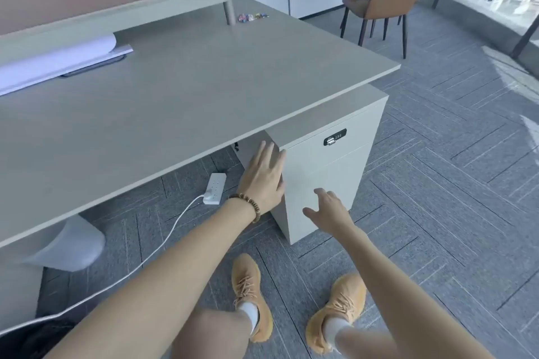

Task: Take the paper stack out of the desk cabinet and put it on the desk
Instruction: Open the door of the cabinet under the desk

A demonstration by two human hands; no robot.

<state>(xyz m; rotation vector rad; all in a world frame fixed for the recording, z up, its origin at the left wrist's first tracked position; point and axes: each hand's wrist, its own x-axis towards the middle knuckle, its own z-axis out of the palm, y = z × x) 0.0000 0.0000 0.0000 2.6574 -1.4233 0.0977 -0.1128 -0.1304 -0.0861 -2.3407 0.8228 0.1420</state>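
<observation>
My left hand (264, 176) lies flat, fingers spread, against the left front edge of the shut desk cabinet (323, 181); its grip holds nothing. My right hand (328, 208) hovers loose and empty before the lower drawer front. I cannot see the paper stack. The cabinet stands under the bench (180, 90)

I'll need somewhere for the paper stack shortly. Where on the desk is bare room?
The desk is bare from its front edge to its right corner. Crowded only far left, by the rolled paper, and at the back by small colourful bits.
</observation>
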